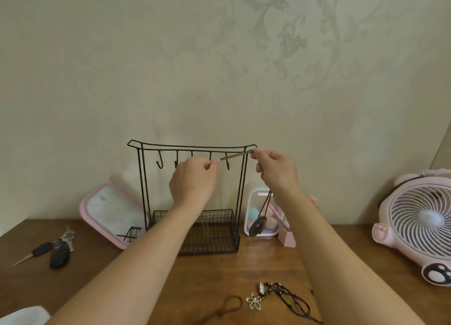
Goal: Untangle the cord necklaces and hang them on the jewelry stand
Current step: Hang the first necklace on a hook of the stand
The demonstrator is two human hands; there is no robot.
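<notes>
Cord necklaces (290,300) lie loose at the near edge of the wooden bench (244,263), a dark tangle beside a pale flower pendant (253,300). Above them both forearms reach forward. The left hand (192,180) has its grip pinched on one end of a brown cord (235,156). The right hand (275,171) pinches it further along, so the cord runs taut between them, level with the hook rail of the jewelry stand (212,237). Below the right grip the rest of this necklace hangs down, its dark pendant (255,225) dangling just right of the stand. The black wire stand is upright at the back of the bench, with a mesh tray at its foot. Keys (52,250) lie far left, a pink-rimmed box (109,210) leans on the wall, a clear container (258,193) stands behind the pendant, and a pink fan (415,222) sits far right.
</notes>
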